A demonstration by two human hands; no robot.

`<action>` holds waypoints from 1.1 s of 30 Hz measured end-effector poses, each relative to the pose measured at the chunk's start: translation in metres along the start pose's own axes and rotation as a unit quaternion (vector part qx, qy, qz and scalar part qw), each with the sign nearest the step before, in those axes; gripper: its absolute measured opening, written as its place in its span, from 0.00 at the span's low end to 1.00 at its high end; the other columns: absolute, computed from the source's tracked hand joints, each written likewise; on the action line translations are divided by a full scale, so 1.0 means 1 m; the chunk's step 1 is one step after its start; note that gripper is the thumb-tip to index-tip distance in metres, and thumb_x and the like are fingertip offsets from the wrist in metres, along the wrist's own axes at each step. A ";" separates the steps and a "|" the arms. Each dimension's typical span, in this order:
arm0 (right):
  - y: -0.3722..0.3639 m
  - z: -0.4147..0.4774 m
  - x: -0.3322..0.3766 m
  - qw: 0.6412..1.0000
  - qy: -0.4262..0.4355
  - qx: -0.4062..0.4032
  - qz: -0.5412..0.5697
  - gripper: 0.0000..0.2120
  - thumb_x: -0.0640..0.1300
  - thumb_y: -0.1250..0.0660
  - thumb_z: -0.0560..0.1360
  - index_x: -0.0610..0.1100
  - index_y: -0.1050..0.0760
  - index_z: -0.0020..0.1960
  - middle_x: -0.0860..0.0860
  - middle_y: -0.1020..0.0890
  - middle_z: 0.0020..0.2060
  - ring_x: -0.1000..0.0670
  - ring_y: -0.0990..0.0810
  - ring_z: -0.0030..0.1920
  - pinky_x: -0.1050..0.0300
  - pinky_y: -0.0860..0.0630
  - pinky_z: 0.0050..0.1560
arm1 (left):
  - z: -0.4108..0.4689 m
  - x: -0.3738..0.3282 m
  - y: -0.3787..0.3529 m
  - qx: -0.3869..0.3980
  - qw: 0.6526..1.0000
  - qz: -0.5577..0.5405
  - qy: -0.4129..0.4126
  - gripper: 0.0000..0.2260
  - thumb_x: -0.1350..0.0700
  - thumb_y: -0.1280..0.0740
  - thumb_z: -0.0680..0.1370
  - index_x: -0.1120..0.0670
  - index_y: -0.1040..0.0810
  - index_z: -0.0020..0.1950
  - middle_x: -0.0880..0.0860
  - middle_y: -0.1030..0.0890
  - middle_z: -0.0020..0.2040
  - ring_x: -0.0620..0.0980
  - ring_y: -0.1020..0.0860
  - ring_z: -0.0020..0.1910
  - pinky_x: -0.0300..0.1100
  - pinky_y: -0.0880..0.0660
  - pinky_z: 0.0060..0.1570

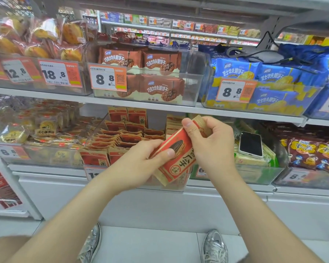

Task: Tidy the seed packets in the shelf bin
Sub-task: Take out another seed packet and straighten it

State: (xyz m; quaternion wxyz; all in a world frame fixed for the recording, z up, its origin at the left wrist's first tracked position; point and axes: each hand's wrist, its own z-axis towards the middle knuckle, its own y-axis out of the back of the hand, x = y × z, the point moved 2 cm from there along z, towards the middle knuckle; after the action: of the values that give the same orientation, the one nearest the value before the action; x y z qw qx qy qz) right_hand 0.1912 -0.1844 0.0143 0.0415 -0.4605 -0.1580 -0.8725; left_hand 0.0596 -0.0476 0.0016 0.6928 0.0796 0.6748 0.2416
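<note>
A tilted seed packet (176,154) is held just in front of the shelf bin (94,132), pinched mid-length by the left hand (141,162) and gripped at its top by the curled right hand (213,145). The bin's price tag (92,173) is mostly hidden by the left wrist. Matching red packets (125,138) are piled inside the bin.

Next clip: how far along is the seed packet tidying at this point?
Done: the back packets in the bin stand upright. In hand: one red packet, tilted, held by the left grip and right grip in front of the bin. Left: the middle packets lie slumped and overlapping, so most of the straightening seems yet to come.
</note>
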 end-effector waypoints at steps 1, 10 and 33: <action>0.001 0.001 -0.002 1.000 0.001 -0.015 -0.019 0.15 0.56 0.26 0.80 0.47 0.19 0.40 0.51 0.15 0.34 0.51 0.15 0.36 0.46 0.17 0.41 | 0.000 0.000 0.001 -0.004 1.000 0.002 -0.002 0.14 0.44 0.38 0.87 0.48 0.17 0.65 0.47 0.11 0.56 0.49 0.13 0.55 0.60 0.18 0.61; -0.006 0.006 -0.008 0.996 -0.086 0.038 -0.011 0.13 0.60 0.30 0.81 0.51 0.22 0.56 0.54 0.14 0.46 0.55 0.14 0.45 0.45 0.15 0.51 | 0.004 0.008 0.007 -0.146 0.977 -0.156 -0.004 0.09 0.53 0.31 0.84 0.51 0.12 0.61 0.56 0.10 0.48 0.57 0.10 0.46 0.58 0.13 0.47; -0.013 0.009 0.007 0.986 -0.015 0.129 0.107 0.26 0.36 0.23 0.78 0.54 0.26 0.69 0.50 0.12 0.52 0.50 0.12 0.53 0.48 0.13 0.53 | 0.021 0.024 0.047 -0.145 0.988 0.050 0.024 0.13 0.56 0.18 0.74 0.48 0.14 0.56 0.47 0.10 0.43 0.48 0.11 0.42 0.49 0.13 0.47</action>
State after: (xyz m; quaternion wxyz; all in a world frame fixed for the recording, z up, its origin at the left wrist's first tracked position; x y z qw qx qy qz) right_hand 0.1918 -0.1683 0.0212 0.1911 -0.4786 -0.2195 -0.8284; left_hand 0.0689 0.0086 0.0028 0.6679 0.0057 0.6438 0.3732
